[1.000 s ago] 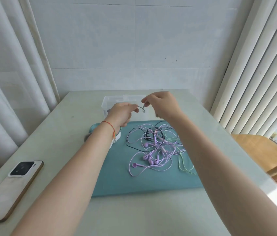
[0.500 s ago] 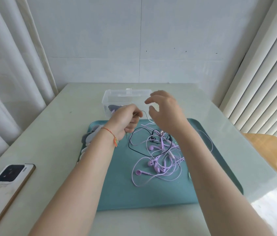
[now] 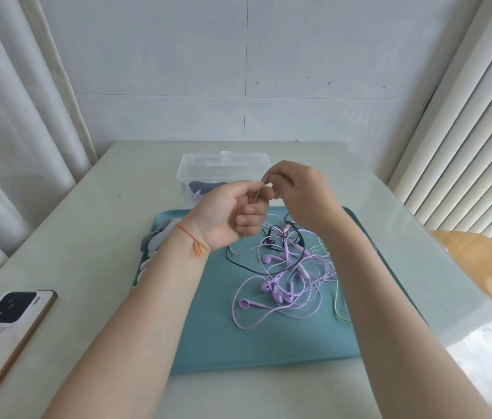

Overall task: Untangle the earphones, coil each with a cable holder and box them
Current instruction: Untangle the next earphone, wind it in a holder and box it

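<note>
A thin pale cable [image 3: 259, 193] is pinched between the curled left hand [image 3: 229, 213] and the right hand [image 3: 298, 192], held above the teal rectangular tray [image 3: 208, 343]. Its short visible stretch is tilted, rising toward the right. The tangle of lilac, black and green earphones [image 3: 287, 276] is left unsorted on the tray. Something dark already lies in the clear plastic box [image 3: 223, 167], so most work is judged to remain.
</note>
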Motion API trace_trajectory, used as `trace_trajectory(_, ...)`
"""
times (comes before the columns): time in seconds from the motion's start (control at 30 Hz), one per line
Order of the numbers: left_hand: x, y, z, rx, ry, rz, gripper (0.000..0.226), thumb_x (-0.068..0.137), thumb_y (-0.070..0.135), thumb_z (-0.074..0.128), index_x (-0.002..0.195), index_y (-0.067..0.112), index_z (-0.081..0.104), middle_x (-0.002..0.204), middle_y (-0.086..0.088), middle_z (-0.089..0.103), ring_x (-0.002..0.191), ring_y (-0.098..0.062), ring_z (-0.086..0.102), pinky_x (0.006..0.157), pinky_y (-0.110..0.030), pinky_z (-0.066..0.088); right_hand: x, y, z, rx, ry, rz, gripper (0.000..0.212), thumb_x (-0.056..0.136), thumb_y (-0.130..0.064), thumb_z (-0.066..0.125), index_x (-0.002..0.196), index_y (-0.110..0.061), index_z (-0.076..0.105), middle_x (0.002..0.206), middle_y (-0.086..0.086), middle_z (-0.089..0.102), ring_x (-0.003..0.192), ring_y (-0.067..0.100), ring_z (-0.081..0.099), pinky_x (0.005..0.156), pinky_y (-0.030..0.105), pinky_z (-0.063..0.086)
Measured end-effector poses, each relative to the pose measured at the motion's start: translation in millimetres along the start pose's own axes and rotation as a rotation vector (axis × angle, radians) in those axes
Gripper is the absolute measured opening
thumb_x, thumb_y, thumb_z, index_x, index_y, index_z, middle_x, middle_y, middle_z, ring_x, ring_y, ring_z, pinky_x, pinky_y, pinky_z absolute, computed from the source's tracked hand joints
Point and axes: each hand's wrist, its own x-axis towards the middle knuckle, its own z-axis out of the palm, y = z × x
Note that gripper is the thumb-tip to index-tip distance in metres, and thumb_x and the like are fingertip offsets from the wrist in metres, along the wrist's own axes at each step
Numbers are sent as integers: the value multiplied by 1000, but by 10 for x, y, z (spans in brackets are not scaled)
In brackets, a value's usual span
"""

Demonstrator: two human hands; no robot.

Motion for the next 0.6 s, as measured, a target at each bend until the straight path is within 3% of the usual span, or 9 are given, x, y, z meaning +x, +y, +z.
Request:
trace_trajectory(0.07, -16, 16, 39, -36, -23, 22, 27, 96, 20, 36, 82, 10, 57, 51, 4, 36, 38, -6, 28, 44, -21, 17, -5, -16, -12, 19, 19, 5, 21, 93, -6, 48, 91, -12, 68, 70, 0, 61, 62, 2, 52, 56, 9, 36)
trace_trajectory(0.17, -45, 40, 106, -134, -86, 78, 28, 89, 18, 43, 80, 8, 67, 60, 1, 43, 47, -8, 37, 48, -19, 23, -15, -25, -6, 50, -5, 31, 23, 92, -6, 46, 89, -14, 67, 71, -1, 62, 67, 11, 53, 57, 10, 36)
trace_trajectory(0.27, -36, 78, 128, -298, -98, 180, 28, 89, 15, 44, 85, 6, 70, 71, -2, 53, 59, -11, 48, 52, -18, 35, -34, -28, 42, 30, -85, 80, 28, 93, -6, 44, 71, -19, 55, 60, -4, 51, 59, 14, 45, 53, 20, 35)
trace_trajectory(0.43, -24, 149, 53, -496, 89, 348, 27, 100, 10, 37, 96, 7, 63, 83, -5, 68, 77, -15, 68, 69, -23, 54, -69, -90, 123, 135, -225, 134, 34, 96, -22, 46, 66, -12, 58, 57, 5, 53, 49, 15, 42, 52, 25, 36)
trace_trajectory(0.53, -10, 134, 11, -493, 175, 432, 26, 103, 11, 36, 98, 6, 61, 88, -7, 71, 85, -18, 70, 76, -24, 55, -69, -140, 174, 473, -202, 233, 18, 96, -27, 52, 87, -14, 61, 68, 8, 60, 52, 15, 47, 52, 24, 38)
trace_trajectory(0.6, 8, 119, 10, -478, 203, 465, 26, 103, 11, 36, 100, 6, 61, 90, -8, 71, 89, -20, 70, 79, -27, 55, -75, -148, 230, 516, -141, 260, 26, 92, -35, 59, 105, -13, 51, 75, 6, 64, 55, 15, 52, 54, 24, 41)
